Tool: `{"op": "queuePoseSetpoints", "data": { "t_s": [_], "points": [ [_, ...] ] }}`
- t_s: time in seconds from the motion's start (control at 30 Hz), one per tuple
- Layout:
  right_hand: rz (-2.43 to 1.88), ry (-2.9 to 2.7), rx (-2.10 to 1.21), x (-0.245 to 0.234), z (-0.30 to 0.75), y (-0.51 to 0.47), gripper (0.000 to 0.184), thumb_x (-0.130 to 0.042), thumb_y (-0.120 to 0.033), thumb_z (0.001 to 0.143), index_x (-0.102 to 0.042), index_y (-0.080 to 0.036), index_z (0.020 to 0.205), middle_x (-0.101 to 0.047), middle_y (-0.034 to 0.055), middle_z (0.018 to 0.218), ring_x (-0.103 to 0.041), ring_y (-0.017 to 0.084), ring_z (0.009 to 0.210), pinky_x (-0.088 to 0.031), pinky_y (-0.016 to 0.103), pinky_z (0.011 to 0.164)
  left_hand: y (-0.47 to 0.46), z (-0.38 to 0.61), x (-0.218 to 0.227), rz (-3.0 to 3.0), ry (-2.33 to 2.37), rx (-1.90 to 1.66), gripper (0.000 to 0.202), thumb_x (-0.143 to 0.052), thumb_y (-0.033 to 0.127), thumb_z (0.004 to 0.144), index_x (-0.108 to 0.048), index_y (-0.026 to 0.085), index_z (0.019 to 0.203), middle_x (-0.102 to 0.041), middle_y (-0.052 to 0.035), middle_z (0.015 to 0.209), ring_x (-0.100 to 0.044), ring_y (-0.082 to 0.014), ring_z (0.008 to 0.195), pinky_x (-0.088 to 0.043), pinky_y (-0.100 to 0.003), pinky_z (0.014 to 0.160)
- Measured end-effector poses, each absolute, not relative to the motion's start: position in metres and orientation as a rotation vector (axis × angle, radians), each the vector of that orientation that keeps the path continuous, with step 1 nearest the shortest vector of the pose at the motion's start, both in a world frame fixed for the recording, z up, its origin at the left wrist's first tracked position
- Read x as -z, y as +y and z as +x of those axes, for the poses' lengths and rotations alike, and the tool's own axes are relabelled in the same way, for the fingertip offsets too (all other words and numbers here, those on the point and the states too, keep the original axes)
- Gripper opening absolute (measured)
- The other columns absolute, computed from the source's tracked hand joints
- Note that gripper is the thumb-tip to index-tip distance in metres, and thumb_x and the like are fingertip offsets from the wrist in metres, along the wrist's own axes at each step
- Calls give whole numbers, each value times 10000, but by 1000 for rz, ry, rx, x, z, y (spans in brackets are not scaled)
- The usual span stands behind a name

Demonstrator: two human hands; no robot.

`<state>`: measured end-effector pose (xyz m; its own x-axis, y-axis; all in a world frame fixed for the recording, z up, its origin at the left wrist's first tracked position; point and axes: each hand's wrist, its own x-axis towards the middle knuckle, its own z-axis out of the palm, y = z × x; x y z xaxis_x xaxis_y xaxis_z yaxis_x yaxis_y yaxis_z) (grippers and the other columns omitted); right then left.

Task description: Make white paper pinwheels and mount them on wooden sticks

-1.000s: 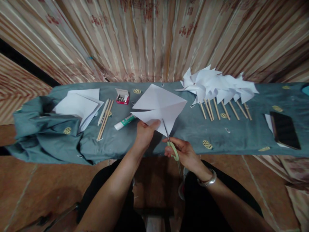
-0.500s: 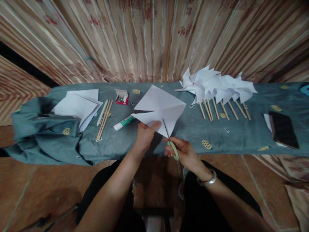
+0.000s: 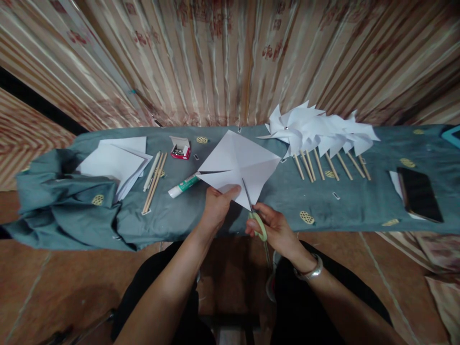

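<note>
The sheet of white paper point(image 3: 257, 167) is over the middle of the green cloth point(image 3: 280, 206), with one corner toward the person. The left hand point(image 3: 217, 206) pinches it near its close edge, with the thumb flat on top; the fingers under it are hidden. The right hand point(image 3: 275, 227) has its fingers curled around the green handles of the scissors point(image 3: 263, 231), so they are bent and not spread. One dark blade lies over the close corner, pointing at the middle; the other blade does not show. The work on this sheet looks partly done. A slit runs in from the left corner, and the close corner seems to be getting its cut now. I see no slit at the far or right corner, so those look left to do. To the right, a row of paper pinwheels point(image 3: 325, 129) on sticks looks all made. On the left, a pile of paper point(image 3: 111, 160), loose sticks point(image 3: 155, 184), a small box of metal bits point(image 3: 180, 149) and a glue stick point(image 3: 184, 185) lie unused.
</note>
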<state>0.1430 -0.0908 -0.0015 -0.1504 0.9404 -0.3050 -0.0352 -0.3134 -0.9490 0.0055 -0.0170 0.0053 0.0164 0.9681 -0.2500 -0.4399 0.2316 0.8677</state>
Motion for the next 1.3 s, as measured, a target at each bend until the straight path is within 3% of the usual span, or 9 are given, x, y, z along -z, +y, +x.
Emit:
{"op": "queuePoseSetpoints", "data": {
  "t_s": [0.83,1.3],
  "points": [
    [-1350,-1120,-1559,-2,143,-90,559,-752,-565,707,-583,-187,1084,-660,-15,627,-606,134,537,-489,257,515,-19,5,-5,709,1042,-1213,217,-774,207,545,-739,158,754,-744,-27,783,-644,-175,702,-498,-309,733],
    [-1373,-1112,-1538,-6,143,-89,439,-746,-548,707,-531,-203,872,-661,-13,612,-601,125,521,-463,248,505,-21,7,-4,733,1031,-1213,187,-775,200,555,-737,160,734,-741,-27,773,-639,-171,694,-497,-306,728]
  ]
}}
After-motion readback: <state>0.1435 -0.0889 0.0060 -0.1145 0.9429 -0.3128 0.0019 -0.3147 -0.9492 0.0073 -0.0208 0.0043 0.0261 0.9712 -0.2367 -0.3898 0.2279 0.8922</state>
